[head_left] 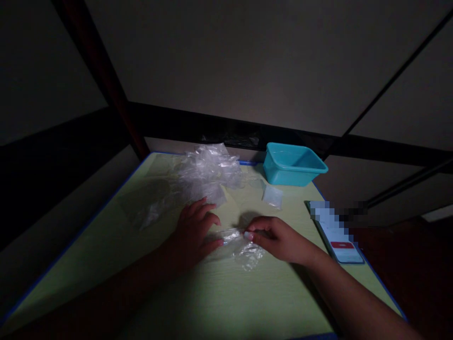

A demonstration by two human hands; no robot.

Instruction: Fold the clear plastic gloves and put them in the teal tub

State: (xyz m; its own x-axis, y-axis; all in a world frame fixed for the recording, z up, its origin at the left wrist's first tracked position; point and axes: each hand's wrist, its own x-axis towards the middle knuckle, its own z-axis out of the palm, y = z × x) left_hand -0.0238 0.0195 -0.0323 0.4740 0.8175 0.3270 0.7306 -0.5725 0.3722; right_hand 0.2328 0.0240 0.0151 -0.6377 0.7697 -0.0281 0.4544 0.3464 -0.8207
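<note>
A crumpled clear plastic bag [250, 255] lies near the middle of the pale green table [219, 297]. The thumb and fingers of my right hand [278, 237] are pinched on its upper part. At the bag's left end is my left hand [196, 230], fingers apart and curved, with the thumb tip close to the plastic; whether it touches is unclear. Beyond my left hand spreads a pile of clear plastic bags [212, 167]. A small whitish packet [272, 196] rests on the table between my right hand and a turquoise bin.
The turquoise bin [292, 177] stands at the table's back right corner. A phone [345, 245] with its screen lit lies along the right edge. Behind the table rises a panelled wall [226, 66]. Blue edging runs round the tabletop.
</note>
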